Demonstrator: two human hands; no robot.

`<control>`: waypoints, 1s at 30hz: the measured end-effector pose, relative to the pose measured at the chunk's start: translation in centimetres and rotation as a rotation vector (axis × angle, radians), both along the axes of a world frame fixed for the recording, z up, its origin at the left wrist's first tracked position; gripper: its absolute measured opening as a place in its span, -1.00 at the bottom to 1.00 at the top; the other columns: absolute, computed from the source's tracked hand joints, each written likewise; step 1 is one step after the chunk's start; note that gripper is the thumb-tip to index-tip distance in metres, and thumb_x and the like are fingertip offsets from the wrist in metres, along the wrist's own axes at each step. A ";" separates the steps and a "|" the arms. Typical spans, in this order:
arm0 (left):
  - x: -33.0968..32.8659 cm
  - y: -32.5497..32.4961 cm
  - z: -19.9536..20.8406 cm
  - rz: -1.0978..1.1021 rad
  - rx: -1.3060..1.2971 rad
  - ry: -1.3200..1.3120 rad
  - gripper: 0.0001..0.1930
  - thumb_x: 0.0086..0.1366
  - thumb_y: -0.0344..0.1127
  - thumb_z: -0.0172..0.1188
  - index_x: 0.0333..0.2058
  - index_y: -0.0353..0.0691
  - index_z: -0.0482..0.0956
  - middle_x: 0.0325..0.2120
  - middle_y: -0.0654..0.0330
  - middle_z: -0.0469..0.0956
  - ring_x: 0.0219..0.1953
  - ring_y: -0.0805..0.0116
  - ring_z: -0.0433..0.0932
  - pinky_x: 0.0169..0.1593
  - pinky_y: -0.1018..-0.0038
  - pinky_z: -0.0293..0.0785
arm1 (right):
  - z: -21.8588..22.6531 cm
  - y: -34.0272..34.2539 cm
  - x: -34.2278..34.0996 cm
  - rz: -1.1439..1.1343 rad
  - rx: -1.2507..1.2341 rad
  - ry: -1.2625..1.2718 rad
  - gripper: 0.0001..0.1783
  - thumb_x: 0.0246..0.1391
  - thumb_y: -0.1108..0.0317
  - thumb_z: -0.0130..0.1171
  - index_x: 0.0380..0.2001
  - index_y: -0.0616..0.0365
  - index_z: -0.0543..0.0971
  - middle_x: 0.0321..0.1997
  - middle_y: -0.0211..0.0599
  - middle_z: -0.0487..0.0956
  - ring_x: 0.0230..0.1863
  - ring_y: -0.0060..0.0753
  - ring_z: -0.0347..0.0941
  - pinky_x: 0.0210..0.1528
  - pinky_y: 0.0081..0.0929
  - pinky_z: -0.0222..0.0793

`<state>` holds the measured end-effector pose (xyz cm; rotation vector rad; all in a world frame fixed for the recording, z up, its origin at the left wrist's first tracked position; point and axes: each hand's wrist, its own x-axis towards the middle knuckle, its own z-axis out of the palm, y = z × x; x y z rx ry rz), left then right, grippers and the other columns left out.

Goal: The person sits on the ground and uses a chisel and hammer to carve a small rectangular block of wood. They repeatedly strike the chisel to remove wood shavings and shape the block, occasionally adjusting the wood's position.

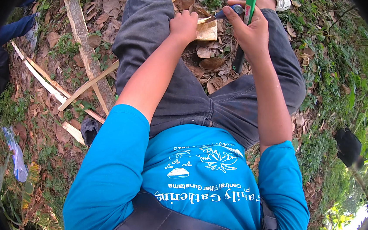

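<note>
My left hand [183, 27] is closed on the left side of a pale wood block [207, 31] between my legs. A chisel with a blue handle [223, 14] slants across the block's top, its dark blade end by my left fingers. My right hand [252, 33] is wrapped round a long tool with a green shaft [249, 6] and a black lower end [238, 62]. The tool's upper end is cut off by the picture's edge. My right thumb lies close to the chisel handle; whether it touches it, I cannot tell.
My legs in dark trousers [145, 28] spread on either side of the block. Leaf-covered ground surrounds me. To the left lie a long log [78, 27], split wood strips [46, 83] and a plastic bag [17, 155]. Another person's blue-clad leg [14, 30] shows at far left.
</note>
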<state>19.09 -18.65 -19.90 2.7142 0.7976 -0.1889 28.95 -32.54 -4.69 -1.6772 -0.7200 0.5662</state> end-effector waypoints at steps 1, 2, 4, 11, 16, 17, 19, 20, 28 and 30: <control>0.0 0.0 0.0 -0.002 -0.002 0.001 -0.43 0.10 -0.10 0.52 0.02 -0.10 0.47 0.01 0.09 0.51 0.09 0.01 0.55 0.01 0.12 0.61 | 0.1 0.1 -0.1 -0.004 -0.005 -0.004 -0.72 0.27 0.27 0.36 -0.04 0.14 0.63 -0.56 -0.74 0.47 -0.64 -0.95 0.19 -0.61 -0.76 -0.03; 0.0 0.0 0.0 -0.004 -0.003 0.002 -0.43 0.10 -0.10 0.52 0.02 -0.10 0.47 0.01 0.09 0.51 0.09 0.01 0.55 0.01 0.12 0.61 | 0.2 0.1 -0.2 -0.009 -0.009 -0.008 -0.73 0.27 0.27 0.36 -0.04 0.14 0.63 -0.56 -0.74 0.47 -0.63 -0.95 0.19 -0.60 -0.76 -0.02; 0.0 0.0 0.0 -0.003 -0.002 0.005 -0.43 0.10 -0.10 0.51 0.03 -0.10 0.47 0.01 0.09 0.50 0.10 0.01 0.55 0.02 0.12 0.61 | 0.0 0.1 -0.1 -0.011 -0.005 -0.025 -0.73 0.27 0.27 0.36 -0.04 0.14 0.63 -0.56 -0.74 0.47 -0.62 -0.95 0.19 -0.60 -0.77 -0.02; 0.0 -0.1 0.1 0.005 -0.004 0.016 -0.43 0.11 -0.09 0.51 0.03 -0.09 0.47 0.01 0.09 0.50 0.10 0.01 0.55 0.02 0.12 0.61 | 0.3 0.2 -0.2 -0.030 -0.008 -0.078 -0.74 0.28 0.28 0.36 -0.04 0.13 0.64 -0.54 -0.74 0.49 -0.61 -0.95 0.19 -0.59 -0.76 -0.01; 0.0 0.0 0.1 -0.002 0.006 0.010 -0.43 0.10 -0.10 0.51 0.03 -0.09 0.47 0.01 0.09 0.51 0.10 0.02 0.55 0.03 0.13 0.60 | 0.0 -0.1 0.0 -0.013 -0.009 -0.041 -0.73 0.28 0.27 0.36 -0.04 0.13 0.64 -0.53 -0.73 0.50 -0.61 -0.95 0.19 -0.59 -0.77 -0.01; 0.0 0.0 0.1 -0.001 0.006 0.013 -0.43 0.10 -0.10 0.51 0.03 -0.09 0.47 0.01 0.09 0.51 0.10 0.02 0.55 0.03 0.13 0.60 | -0.1 -0.1 0.0 -0.015 -0.007 -0.045 -0.73 0.28 0.27 0.36 -0.04 0.13 0.64 -0.53 -0.73 0.50 -0.61 -0.95 0.19 -0.59 -0.77 -0.01; 0.0 0.0 0.0 -0.002 0.007 0.006 -0.43 0.10 -0.10 0.51 0.03 -0.09 0.47 0.01 0.09 0.51 0.10 0.02 0.55 0.03 0.13 0.60 | -0.1 0.0 0.0 -0.013 -0.007 -0.049 -0.73 0.27 0.26 0.37 -0.05 0.13 0.63 -0.55 -0.74 0.49 -0.63 -0.94 0.19 -0.60 -0.77 -0.01; 0.0 0.0 0.0 -0.003 0.006 0.002 -0.43 0.10 -0.10 0.51 0.03 -0.09 0.47 0.01 0.09 0.51 0.10 0.02 0.55 0.03 0.13 0.60 | 0.0 0.0 0.0 -0.012 -0.007 -0.051 -0.73 0.27 0.26 0.37 -0.05 0.13 0.63 -0.56 -0.74 0.48 -0.63 -0.94 0.19 -0.60 -0.77 -0.01; 0.1 0.0 -0.4 0.004 0.006 -0.002 -0.44 0.09 -0.11 0.52 0.00 -0.10 0.47 0.01 0.09 0.50 0.09 0.02 0.54 0.03 0.13 0.60 | 0.3 -0.1 -0.1 -0.027 -0.036 -0.023 -0.70 0.24 0.22 0.40 -0.05 0.11 0.64 -0.61 -0.75 0.46 -0.66 -0.93 0.20 -0.62 -0.78 -0.01; 0.0 0.0 -0.5 0.004 0.002 -0.010 -0.45 0.09 -0.11 0.52 0.00 -0.10 0.47 0.00 0.09 0.50 0.10 0.01 0.54 0.02 0.12 0.60 | 0.4 -0.1 -0.2 -0.030 -0.033 -0.033 -0.70 0.24 0.22 0.40 -0.05 0.11 0.64 -0.61 -0.75 0.45 -0.66 -0.93 0.20 -0.62 -0.78 -0.02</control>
